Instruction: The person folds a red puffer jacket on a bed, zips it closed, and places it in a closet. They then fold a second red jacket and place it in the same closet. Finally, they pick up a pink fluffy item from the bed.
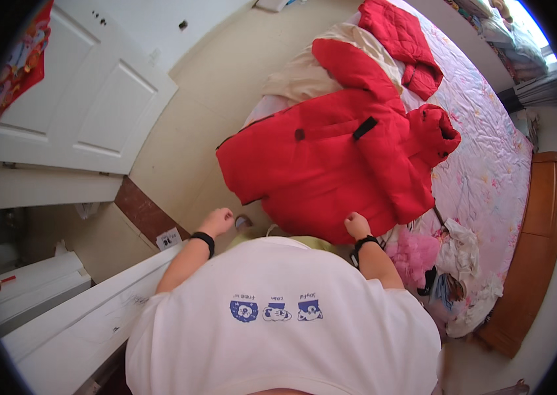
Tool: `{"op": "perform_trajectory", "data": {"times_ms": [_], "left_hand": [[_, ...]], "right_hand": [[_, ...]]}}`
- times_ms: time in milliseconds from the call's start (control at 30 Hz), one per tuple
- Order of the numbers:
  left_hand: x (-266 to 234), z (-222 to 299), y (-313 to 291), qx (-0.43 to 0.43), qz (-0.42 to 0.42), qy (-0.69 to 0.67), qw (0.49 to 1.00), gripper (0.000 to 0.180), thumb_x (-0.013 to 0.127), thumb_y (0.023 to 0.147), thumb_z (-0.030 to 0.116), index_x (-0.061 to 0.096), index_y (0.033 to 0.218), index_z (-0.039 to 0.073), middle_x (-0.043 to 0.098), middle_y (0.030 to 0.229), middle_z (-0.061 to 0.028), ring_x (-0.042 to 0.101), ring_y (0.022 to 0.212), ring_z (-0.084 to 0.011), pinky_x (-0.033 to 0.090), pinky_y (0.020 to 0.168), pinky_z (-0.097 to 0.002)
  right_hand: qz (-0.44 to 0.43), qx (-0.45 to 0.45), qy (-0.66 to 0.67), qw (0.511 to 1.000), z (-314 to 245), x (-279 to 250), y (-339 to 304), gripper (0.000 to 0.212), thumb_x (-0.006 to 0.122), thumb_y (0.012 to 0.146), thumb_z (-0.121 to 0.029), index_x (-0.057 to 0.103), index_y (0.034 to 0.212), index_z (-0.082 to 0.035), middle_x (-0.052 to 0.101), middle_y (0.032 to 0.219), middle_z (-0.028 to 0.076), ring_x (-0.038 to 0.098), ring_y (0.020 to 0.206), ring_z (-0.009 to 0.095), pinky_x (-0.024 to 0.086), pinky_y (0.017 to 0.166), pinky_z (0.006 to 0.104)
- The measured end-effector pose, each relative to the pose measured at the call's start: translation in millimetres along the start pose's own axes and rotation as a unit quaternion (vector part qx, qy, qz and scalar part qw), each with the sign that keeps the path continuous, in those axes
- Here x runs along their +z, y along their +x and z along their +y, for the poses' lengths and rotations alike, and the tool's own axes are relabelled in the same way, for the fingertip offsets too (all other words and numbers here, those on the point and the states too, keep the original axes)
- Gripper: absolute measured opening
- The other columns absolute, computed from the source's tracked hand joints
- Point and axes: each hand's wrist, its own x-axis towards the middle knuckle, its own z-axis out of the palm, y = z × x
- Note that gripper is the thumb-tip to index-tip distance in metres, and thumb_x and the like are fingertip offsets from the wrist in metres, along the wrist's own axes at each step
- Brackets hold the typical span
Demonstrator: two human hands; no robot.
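Observation:
A large red padded jacket [331, 158] lies spread over the near side of the bed, with one sleeve stretched toward the far side and its collar to the right. A black strip shows on its other sleeve. My right hand [357, 226] is closed at the jacket's near edge, its fingers curled against the red cloth. To the left, my left hand [219, 222] is curled into a fist beside the jacket's lower corner, apart from the cloth, and nothing shows in it. Both wrists wear black bands.
Another red padded garment [403, 39] and a cream cloth [298, 76] lie farther back on the flowered bed sheet [489, 151]. Pink and white clothes [417, 253] are heaped at right, near the wooden headboard [535, 243]. White doors [94, 99] stand at left.

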Motion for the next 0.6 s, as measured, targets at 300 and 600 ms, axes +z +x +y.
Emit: {"op": "perform_trajectory", "data": {"times_ms": [300, 600], "left_hand": [[-109.6, -59.1, 19.7, -0.017, 0.012, 0.049, 0.999, 0.025, 0.057, 0.084, 0.023, 0.065, 0.101, 0.007, 0.068, 0.094, -0.0130, 0.065, 0.088, -0.0291, 0.051, 0.076, -0.0378], [-148.4, -27.1, 86.9, 0.107, -0.077, 0.110, 0.985, 0.029, 0.057, 0.085, 0.025, 0.063, 0.104, 0.005, 0.067, 0.097, -0.0130, 0.063, 0.090, -0.0294, 0.050, 0.079, -0.0383]], "right_hand": [[-0.089, -0.210, 0.056, 0.972, -166.7, 36.1, -37.9, 0.024, 0.057, 0.081, -0.016, 0.064, 0.101, -0.003, 0.066, 0.096, 0.018, 0.063, 0.093, 0.033, 0.049, 0.082, 0.0398], [-0.033, 0.017, 0.056, 0.998, -110.0, 46.4, -24.5, 0.027, 0.059, 0.078, -0.023, 0.067, 0.096, -0.004, 0.068, 0.095, 0.019, 0.063, 0.095, 0.034, 0.049, 0.085, 0.0423]]}}
